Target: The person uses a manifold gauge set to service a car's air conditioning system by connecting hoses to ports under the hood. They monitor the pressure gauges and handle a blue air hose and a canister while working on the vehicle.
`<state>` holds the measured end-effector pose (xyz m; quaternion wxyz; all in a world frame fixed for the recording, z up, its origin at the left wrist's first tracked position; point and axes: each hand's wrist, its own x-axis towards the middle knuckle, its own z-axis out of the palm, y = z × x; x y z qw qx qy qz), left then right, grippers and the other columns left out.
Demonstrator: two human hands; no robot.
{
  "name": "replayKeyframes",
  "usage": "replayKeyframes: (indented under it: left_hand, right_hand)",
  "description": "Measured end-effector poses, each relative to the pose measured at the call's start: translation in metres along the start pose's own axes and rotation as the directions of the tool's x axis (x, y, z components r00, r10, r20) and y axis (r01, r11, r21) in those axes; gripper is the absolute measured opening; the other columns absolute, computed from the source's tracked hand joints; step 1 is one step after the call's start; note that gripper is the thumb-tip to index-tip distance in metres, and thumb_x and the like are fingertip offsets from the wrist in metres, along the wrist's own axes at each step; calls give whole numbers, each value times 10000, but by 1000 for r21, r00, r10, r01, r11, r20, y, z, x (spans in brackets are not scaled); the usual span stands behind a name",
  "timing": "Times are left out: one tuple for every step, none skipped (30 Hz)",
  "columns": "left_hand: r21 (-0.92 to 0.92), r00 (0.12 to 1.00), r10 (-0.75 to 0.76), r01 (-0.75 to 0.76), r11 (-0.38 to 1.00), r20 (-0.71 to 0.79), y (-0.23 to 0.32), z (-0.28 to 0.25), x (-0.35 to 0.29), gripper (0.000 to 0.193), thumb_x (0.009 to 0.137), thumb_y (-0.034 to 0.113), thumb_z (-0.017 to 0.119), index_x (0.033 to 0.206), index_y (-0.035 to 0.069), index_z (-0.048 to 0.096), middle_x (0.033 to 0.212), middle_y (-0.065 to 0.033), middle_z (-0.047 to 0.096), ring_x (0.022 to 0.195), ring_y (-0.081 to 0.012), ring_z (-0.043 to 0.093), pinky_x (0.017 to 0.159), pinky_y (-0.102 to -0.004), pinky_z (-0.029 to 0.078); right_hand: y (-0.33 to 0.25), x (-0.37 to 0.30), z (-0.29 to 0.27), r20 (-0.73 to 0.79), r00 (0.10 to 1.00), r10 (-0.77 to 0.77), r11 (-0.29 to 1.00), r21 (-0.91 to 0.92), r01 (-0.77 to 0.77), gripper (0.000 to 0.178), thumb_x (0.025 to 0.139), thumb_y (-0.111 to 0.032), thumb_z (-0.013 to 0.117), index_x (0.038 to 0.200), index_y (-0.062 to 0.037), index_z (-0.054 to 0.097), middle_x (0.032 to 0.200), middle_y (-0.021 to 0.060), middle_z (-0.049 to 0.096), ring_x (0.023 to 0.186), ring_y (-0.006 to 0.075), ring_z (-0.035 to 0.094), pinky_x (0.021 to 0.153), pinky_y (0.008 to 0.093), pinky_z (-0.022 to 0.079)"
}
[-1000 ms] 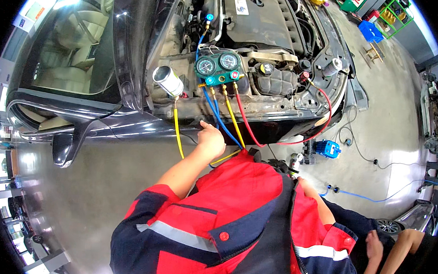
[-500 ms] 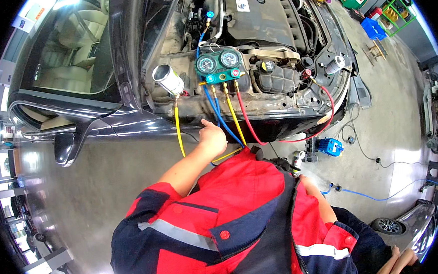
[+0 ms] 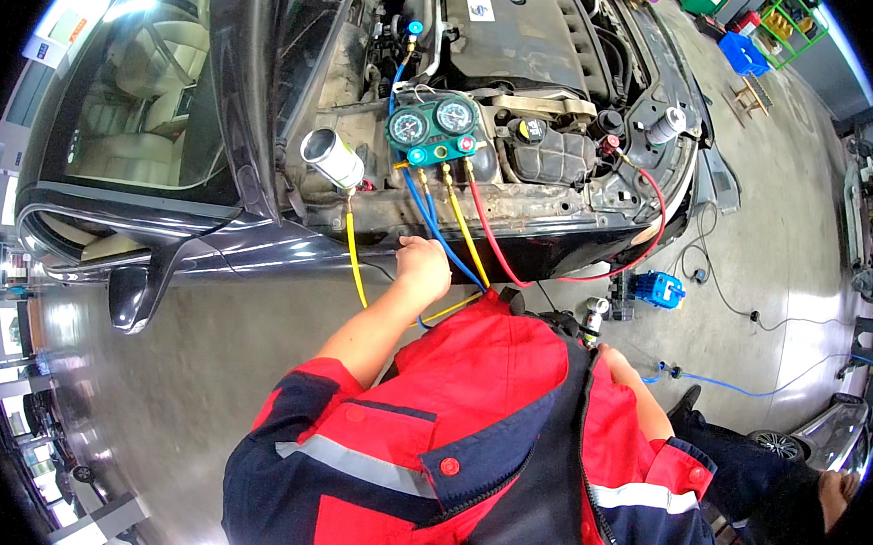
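Observation:
My left hand [image 3: 424, 269] is held in front of the dark car's fender, its fingers curled in and no object showing in it. The blue and yellow hoses run just to its right. My right hand [image 3: 613, 363] is mostly hidden behind my red and navy jacket, so its fingers cannot be made out. Beyond it is a white bottle-like item [image 3: 593, 320]. A green manifold gauge set [image 3: 432, 132] with two dials rests on the engine bay's edge. From it run a blue hose [image 3: 444, 235], a yellow hose [image 3: 467, 236] and a red hose [image 3: 491, 244].
A white can [image 3: 332, 158] with another yellow hose [image 3: 353, 252] stands tilted on the fender. Another can [image 3: 666, 125] sits at the far corner. A blue pump [image 3: 658, 290] and cables lie on the floor. Another person's dark-clothed leg [image 3: 744, 471] is at right.
My left hand has turned slightly, and its outstretched digit is drawn in. At right, the other person has shifted; a leg and shoe now show. The gauges and hoses stay put.

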<state>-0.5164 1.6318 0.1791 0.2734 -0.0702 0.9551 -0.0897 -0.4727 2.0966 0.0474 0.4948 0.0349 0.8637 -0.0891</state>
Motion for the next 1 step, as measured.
replayKeyframes:
  left_hand:
    - [13,1000,1,-1,1000,-2,0,2,1,758,842,495,688,1241,-130,528,1257,-491,463,1066,-453,649,858,-422,575]
  right_hand:
    - [4,3,2,-1,1000,0,1000,0,0,429,984,-348,413,1184,-33,625,1231,296,611,1197,399,582,994,470,432]
